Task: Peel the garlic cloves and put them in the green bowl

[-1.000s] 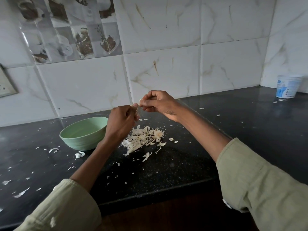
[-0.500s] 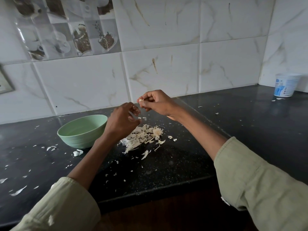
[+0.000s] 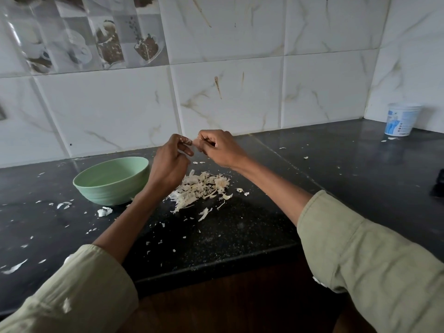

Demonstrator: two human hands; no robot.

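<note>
Home kitchen: black stone counter (image 3: pixel 252 227), marbled wall tiles (image 3: pixel 228 92).

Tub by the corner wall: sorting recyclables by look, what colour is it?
White tub with blue print on its side, seen in the head view, the only one.

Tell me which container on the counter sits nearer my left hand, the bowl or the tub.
The green bowl, right beside your left hand; the white tub stands far off in the right corner.
</note>
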